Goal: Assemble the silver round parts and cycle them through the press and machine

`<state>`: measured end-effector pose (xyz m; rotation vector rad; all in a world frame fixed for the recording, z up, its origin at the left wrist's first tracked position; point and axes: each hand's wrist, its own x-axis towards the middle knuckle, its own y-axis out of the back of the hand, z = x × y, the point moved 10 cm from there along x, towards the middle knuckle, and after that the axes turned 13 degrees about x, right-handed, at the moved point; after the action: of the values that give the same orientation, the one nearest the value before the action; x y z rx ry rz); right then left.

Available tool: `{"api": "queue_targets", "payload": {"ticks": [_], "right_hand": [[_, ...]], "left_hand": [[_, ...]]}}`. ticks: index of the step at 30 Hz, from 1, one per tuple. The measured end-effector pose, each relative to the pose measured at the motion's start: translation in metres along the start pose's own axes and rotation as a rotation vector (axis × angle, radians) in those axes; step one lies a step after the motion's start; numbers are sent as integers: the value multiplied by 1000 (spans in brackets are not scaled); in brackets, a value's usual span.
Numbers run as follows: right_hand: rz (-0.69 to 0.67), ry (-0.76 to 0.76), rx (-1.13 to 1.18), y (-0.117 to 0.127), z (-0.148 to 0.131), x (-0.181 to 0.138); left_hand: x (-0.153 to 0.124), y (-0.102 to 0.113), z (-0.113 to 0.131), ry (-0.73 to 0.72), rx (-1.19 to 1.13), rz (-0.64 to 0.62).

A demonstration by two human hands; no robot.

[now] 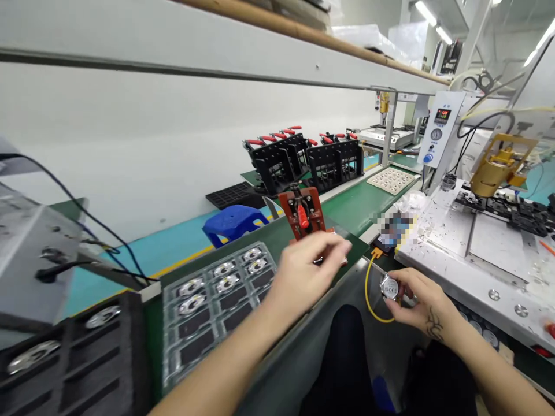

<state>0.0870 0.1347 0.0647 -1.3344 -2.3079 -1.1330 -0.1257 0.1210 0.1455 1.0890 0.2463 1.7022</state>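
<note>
While the right hand pinches a round metal part by its edge, beside a yellow cable, the left curls before the red clamp fixture; whether it grips anything, I can't tell. Near that forearm, a clear tray holds metal pieces.

A plain white wall runs behind the green worktop. Between them lies a turquoise floor with a yellow stripe, and a blue plastic stool stands there beside the worktop. Overhead, a pale grey shelf beam with a wooden edge slants across; fluorescent tubes glow at upper right.
</note>
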Motion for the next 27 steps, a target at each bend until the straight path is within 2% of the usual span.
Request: {"api": "queue_targets", "payload": {"ticks": [1,2,4,6,8,10,12,15,17,18,19,21,24,27], "right_hand": [[27,-28,27,2,4,5],[55,-50,59,5,7,10],[94,-76,118,10,8,17],[112,-86,158,13,6,22],[126,-101,181,14,6,26],[141,-110,192,12,7,35],[130,-103,196,4,10,49],[72,-106,215,-17,21,71],[24,-122,245,-32,36,81],[4,-129,259,-40,45,84],[-16,-133,269,-48,54,86],[-53,-133,277,-65,72,91],[-111,-126,284,-94,93,104],[-168,-112,287,-121,106,120]], "left_hand": [[12,23,2,-123,86,137],[22,34,5,-250,152,196],[36,33,6,-444,245,136],[46,26,3,-513,281,49],[61,37,2,-457,245,97],[83,63,-2,-322,124,225],[108,89,-18,-178,-56,317],[131,110,-60,-19,-205,304],[118,112,-102,139,-77,260],[102,109,-125,238,36,224],[81,98,-148,339,148,122],[37,64,-175,390,178,-62],[-16,0,-192,391,159,-306],[-30,-46,-200,379,180,-378]]}}
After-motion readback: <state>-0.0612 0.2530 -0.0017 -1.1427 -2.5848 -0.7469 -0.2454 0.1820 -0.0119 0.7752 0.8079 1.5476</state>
